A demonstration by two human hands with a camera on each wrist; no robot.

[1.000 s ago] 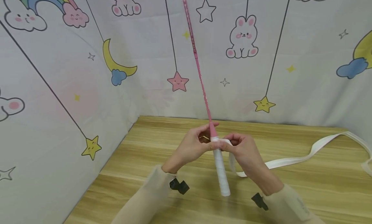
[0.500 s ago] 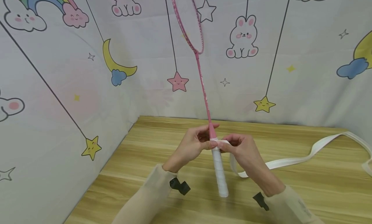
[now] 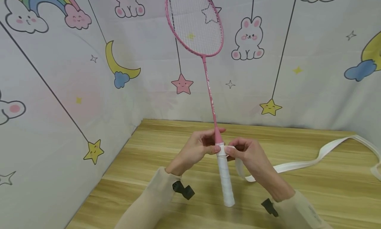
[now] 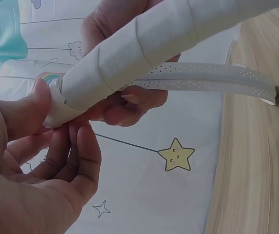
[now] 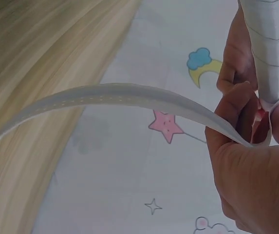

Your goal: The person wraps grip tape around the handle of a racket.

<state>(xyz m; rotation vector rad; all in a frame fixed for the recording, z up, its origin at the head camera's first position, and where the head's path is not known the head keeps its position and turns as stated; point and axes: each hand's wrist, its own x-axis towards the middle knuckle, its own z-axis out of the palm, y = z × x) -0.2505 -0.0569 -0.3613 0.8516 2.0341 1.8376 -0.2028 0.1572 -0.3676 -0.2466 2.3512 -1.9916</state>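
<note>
And there was the racket (image 3: 211, 100), held up at a tilt between the two hands, its strung pink head (image 3: 196, 27) high in front of the patterned cloth (image 3: 312, 100), its white handle (image 3: 225, 181) pointing down over the wooden table (image 3: 327, 192). The left hand (image 3: 194, 151) had the handle's top end pinched, its thumb (image 3: 212, 150) on the white wrap just below the pink cone (image 3: 218, 136), a finger reaching past behind. Close beside it, the right hand (image 3: 251, 158) gripped the white tape (image 3: 299, 165) between thumb and fingers, tight in at the handle's right side, the two thumbs almost meeting! And the tape: a loop hung below the right hand, slipped out of sight behind the wrist, then ran on across the table to the right and curved back. The left wrist view caught tiny holes along it; the right wrist view had it arching away from the fingers. Overlapping turns showed down the handle. Cream sleeves (image 3: 146, 202) came in from below, a small black device (image 3: 183, 190) at each wrist. Behind it all, a rabbit (image 3: 248, 37) and a moon (image 3: 111, 60) decorated the cloth.
</note>
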